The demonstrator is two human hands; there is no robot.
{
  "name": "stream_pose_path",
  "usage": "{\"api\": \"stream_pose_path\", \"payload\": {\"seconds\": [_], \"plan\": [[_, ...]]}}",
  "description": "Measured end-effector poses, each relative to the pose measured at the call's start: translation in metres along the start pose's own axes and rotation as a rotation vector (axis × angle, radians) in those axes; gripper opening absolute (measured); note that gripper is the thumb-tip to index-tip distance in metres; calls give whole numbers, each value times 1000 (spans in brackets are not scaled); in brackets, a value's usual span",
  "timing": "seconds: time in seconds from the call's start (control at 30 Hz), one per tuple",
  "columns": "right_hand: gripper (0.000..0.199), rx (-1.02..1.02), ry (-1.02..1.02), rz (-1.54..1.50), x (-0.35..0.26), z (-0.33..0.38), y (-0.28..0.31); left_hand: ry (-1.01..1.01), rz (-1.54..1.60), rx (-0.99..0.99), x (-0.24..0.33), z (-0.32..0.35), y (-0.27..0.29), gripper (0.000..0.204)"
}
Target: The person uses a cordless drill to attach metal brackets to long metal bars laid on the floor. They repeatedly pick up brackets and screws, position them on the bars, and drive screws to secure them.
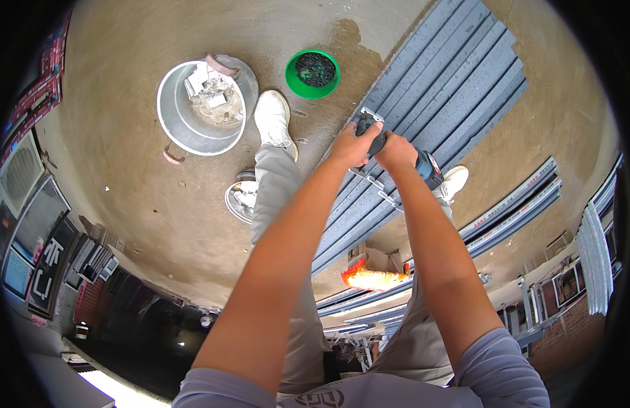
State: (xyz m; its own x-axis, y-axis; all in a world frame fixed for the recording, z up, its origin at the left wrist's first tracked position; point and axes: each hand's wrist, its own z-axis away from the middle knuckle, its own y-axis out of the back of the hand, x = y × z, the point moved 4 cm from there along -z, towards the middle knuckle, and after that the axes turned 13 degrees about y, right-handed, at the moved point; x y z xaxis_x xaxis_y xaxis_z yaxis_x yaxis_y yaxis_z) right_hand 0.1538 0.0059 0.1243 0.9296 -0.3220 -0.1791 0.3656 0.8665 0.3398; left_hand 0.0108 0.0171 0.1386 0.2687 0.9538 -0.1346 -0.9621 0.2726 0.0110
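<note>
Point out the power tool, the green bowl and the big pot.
Power tool [428, 170], head view: its blue end.
Green bowl [301, 87], head view: its wall.
Big pot [175, 109], head view: its inner wall.

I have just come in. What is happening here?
Someone grips a dark power tool with the left hand and right hand above long grey bars lying side by side. Whether the tool is running, I cannot tell. To the left stand a green bowl of small dark pieces and a metal pot with scraps.

Floor brightly lit; lower left dark; edges fisheye-bent, black-rimmed.
</note>
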Motion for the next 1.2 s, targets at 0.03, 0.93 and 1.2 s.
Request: {"api": "stream_pose_path", "payload": {"seconds": [0.03, 0.93, 1.2], "plan": [[38, 6, 4, 10, 0, 0, 0, -81, -84, 37, 0, 7, 18, 107], [38, 86, 25, 248, 34, -17, 3, 114, -156, 747, -355, -204, 261, 36], [34, 113, 113, 194, 34, -14, 5, -11, 56, 596, -405, -218, 276, 26]]}}
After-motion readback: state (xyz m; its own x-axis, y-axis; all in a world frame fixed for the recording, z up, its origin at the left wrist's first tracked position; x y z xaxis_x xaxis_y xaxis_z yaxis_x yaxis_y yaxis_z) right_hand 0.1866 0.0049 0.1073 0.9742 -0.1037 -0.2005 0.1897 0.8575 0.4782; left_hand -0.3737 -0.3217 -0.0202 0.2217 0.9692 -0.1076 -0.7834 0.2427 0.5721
